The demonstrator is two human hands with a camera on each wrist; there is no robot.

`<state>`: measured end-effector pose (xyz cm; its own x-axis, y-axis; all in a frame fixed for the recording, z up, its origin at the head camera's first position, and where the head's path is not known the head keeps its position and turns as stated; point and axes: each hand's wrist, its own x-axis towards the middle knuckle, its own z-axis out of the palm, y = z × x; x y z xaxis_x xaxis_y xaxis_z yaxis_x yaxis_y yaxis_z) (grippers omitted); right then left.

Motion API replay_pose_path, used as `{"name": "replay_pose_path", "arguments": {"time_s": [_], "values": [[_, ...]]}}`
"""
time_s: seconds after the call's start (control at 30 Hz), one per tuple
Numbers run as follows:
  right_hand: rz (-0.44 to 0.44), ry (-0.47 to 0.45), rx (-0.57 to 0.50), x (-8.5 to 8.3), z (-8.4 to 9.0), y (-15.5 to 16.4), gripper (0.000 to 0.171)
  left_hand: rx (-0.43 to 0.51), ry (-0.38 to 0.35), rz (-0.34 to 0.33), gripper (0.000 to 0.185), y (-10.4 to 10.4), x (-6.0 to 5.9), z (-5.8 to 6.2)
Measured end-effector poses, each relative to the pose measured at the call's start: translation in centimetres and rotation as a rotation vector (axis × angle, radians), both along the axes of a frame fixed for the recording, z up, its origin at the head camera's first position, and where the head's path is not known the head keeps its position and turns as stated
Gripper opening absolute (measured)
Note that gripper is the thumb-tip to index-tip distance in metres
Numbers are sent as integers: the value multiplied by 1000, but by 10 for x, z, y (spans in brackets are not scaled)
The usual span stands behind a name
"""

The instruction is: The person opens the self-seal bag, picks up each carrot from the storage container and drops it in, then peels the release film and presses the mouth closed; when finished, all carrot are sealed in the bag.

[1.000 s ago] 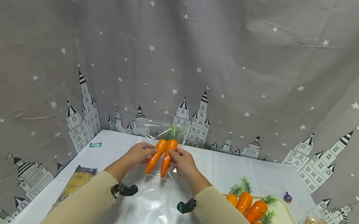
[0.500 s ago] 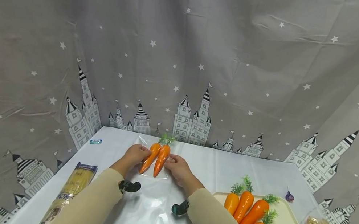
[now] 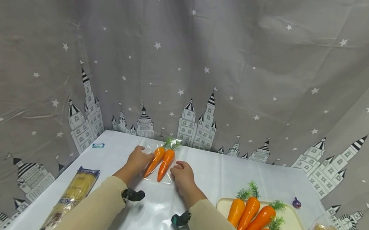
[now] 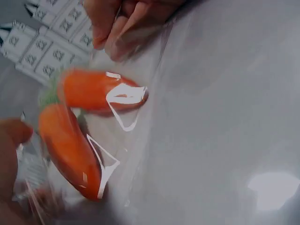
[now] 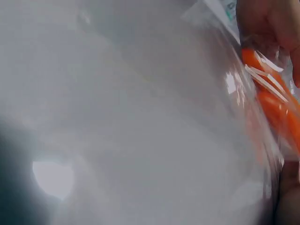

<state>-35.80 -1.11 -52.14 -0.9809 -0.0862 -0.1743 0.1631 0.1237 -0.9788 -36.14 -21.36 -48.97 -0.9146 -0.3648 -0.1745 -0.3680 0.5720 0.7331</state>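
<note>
1. Seeing two tapered orange carrots (image 3: 166, 165) inside clear plastic bag (image 3: 149, 145), twelve o'clock.
2. Flanking with left hand (image 3: 137, 161), nine o'clock, right hand (image 3: 183, 175), three; cannot tell grips.
3. Risking slips, lifting by slick film.

A grey curtain (image 3: 244, 61), printed with white stars (image 3: 157, 46) and striped-roofed castles (image 3: 186, 126), is hung behind a white tabletop (image 3: 205, 173), above which glare (image 4: 273, 190) is reflected from a shiny surface.

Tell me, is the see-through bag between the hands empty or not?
Not empty: two carrots lie inside the bag; shiny plastic glints cross over their orange sides.
</note>
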Motion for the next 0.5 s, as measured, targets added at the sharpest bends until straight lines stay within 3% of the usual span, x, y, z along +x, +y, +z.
{"name": "replay_pose_path", "arguments": {"time_s": [0.1, 0.2, 0.37, 0.5], "values": [[-56, -19, -84, 7, 3, 5, 49, -150, 51, 43, 81, 10, 11, 9], [-82, -48, -136, 12, 11, 16, 48, -282, 118, 23, 78, 30, 28, 20], [-73, -42, -170, 22, 28, 44, 49, -393, 192, -126, 73, 74, 74, 31], [-79, 64, -123, 33, 41, 70, 46, -427, 205, -216, 72, 102, 113, 34]]}}
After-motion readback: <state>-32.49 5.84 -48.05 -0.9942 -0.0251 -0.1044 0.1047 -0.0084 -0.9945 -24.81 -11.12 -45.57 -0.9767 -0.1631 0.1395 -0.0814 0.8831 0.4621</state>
